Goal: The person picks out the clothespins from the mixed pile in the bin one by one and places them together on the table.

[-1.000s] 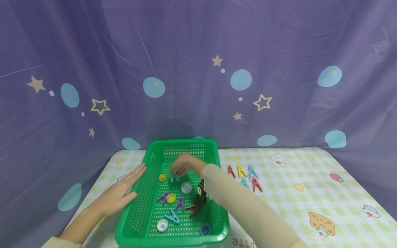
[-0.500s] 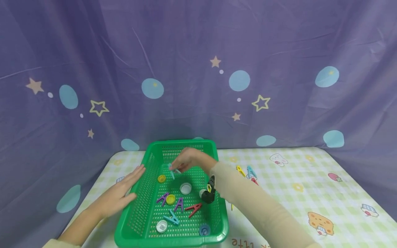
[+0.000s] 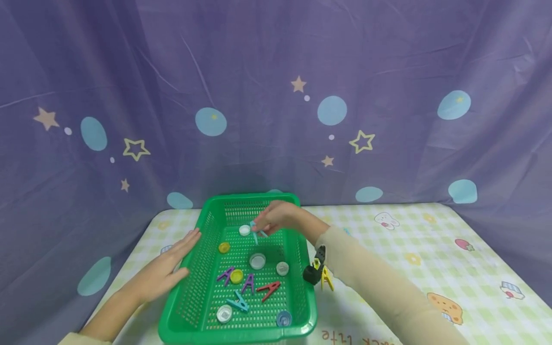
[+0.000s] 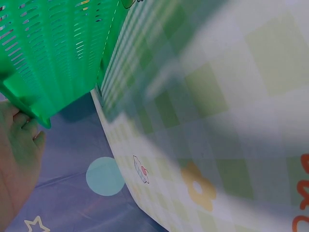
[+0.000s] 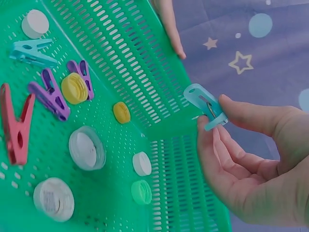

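Observation:
My right hand (image 3: 282,214) pinches a light blue clothespin (image 5: 206,105) between thumb and fingertips, above the far part of a green plastic basket (image 3: 237,336). Along the basket's left rim rests my left hand (image 3: 166,269), its fingers straight; the left wrist view shows only part of it. Inside the basket lie two purple clothespins (image 3: 248,283), a red clothespin (image 3: 269,290) and another light blue clothespin (image 3: 239,302). Several bottle caps are scattered among them, including a yellow cap (image 5: 75,88), a clear cap (image 5: 87,148) and a green cap (image 5: 141,192).
To the right of the basket, a yellow clothespin (image 3: 327,279) lies on the checked tablecloth (image 3: 379,258). My right sleeve (image 3: 375,278) hides most of the other clothespins there. A purple curtain (image 3: 258,120) hangs behind the table.
My right hand has lifted the light blue clothespin off the basket floor and moved right with it, uncovering a white cap. The left hand stays on the rim.

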{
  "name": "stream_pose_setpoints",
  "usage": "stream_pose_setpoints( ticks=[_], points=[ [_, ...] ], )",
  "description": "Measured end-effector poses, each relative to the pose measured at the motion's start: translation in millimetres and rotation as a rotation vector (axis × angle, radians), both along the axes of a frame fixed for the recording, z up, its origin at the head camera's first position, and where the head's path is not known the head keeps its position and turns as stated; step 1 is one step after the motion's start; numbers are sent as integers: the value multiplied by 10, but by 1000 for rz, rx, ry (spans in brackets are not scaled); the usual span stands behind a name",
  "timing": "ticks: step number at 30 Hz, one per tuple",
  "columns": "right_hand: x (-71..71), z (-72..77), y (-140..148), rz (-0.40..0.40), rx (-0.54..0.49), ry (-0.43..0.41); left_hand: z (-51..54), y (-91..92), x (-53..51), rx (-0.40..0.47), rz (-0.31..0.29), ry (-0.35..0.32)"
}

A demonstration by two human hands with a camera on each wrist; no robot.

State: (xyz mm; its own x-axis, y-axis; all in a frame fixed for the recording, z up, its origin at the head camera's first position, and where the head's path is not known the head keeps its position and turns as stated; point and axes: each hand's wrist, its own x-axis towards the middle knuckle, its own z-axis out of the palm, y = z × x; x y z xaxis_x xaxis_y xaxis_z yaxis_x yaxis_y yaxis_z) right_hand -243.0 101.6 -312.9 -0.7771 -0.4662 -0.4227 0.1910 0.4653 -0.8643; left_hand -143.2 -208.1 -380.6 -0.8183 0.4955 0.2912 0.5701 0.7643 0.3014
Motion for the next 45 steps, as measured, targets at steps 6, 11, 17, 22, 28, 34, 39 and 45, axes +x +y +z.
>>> stream_pose_setpoints(
  ticks=[6,11,17,22,28,34,39,45],
  points=[
    [73,-7,258,-28,-12,11,-4,6,8,25,-31,12],
    [150,-28,509,-35,-27,15,-9,15,15,33,-41,6],
    [242,-88,828,-42,-60,45,10,23,25,18,-8,-22],
    [332,-162,1063,-55,-80,65,26,30,25,24,-13,-27],
    [433,-356,1321,-86,-130,60,24,19,22,29,-15,-26],
    [558,-591,1576,-74,-161,60,29,18,19,23,-9,-30],
    [663,-775,1715,-101,-191,27,33,21,22,22,-10,-22],
    [754,-900,1809,-174,-130,41,36,27,30,16,-6,-2]
  ],
)
